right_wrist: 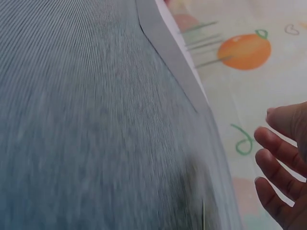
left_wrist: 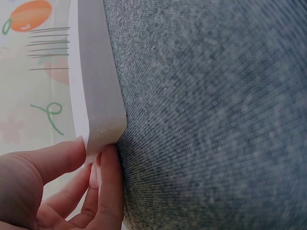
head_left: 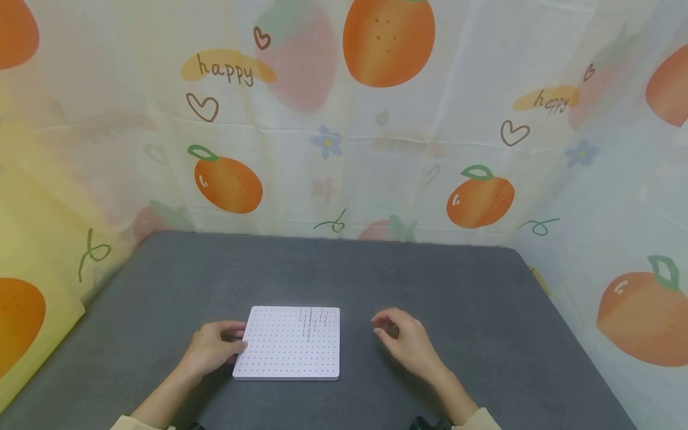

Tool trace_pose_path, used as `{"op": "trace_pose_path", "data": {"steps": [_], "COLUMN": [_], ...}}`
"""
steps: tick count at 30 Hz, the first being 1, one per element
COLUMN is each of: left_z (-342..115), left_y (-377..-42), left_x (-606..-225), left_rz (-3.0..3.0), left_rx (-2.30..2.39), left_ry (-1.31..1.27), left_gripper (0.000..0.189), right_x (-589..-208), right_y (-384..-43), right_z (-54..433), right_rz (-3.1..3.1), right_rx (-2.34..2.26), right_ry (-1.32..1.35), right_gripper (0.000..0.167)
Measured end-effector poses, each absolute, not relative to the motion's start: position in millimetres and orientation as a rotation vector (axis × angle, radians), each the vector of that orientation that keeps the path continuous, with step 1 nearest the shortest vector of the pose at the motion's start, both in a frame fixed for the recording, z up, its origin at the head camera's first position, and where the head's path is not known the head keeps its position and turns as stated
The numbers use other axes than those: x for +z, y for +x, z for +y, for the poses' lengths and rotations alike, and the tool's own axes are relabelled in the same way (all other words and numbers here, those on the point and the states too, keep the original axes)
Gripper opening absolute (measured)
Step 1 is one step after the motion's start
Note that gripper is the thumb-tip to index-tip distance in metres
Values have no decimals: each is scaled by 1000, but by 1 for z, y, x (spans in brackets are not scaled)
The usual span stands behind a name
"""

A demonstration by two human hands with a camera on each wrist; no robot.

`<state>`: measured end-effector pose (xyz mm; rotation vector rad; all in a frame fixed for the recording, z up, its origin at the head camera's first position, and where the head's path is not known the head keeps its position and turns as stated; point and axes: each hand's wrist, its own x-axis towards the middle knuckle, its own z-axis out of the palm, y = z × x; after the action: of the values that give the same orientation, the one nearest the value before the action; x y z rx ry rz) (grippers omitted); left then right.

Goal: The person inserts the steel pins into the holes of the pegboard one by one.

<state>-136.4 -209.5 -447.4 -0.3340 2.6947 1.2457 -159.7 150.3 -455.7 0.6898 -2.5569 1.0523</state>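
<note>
A white pegboard (head_left: 285, 352) with a grid of small holes lies flat on the dark grey table. Several thin metal pins (head_left: 309, 322) stand upright in its far right part; the left wrist view shows these pins (left_wrist: 48, 42) from the side. My left hand (head_left: 211, 347) pinches the board's left edge, with the thumb (left_wrist: 62, 155) at the top rim and the fingers against the side. To the right of the board, my right hand (head_left: 405, 340) hovers apart from it. Its fingers are loosely bent, and I see nothing between them in the right wrist view.
The grey table (head_left: 430, 275) reaches back to a curtain (head_left: 387, 161) printed with oranges and the word "happy". More of this cloth hangs on both sides. A thin pale line (right_wrist: 204, 215) shows low in the right wrist view; I cannot tell what it is.
</note>
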Motion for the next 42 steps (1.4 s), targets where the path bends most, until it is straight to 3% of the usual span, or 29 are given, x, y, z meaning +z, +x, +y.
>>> {"op": "trace_pose_path", "data": {"steps": [17, 42], "left_z": [-210, -210], "left_y": [-136, -136], "left_x": [-447, -449], "left_rz": [2690, 2687], "left_rx": [1263, 1278], "left_ry": [-322, -325], "left_gripper": [42, 42], "right_x": [-465, -473], "right_y": [-146, -133], "right_z": [190, 211], "right_rz": [-2608, -2831], "right_rx": [1080, 1124], "right_ry": [582, 582], "right_gripper": [25, 13]}}
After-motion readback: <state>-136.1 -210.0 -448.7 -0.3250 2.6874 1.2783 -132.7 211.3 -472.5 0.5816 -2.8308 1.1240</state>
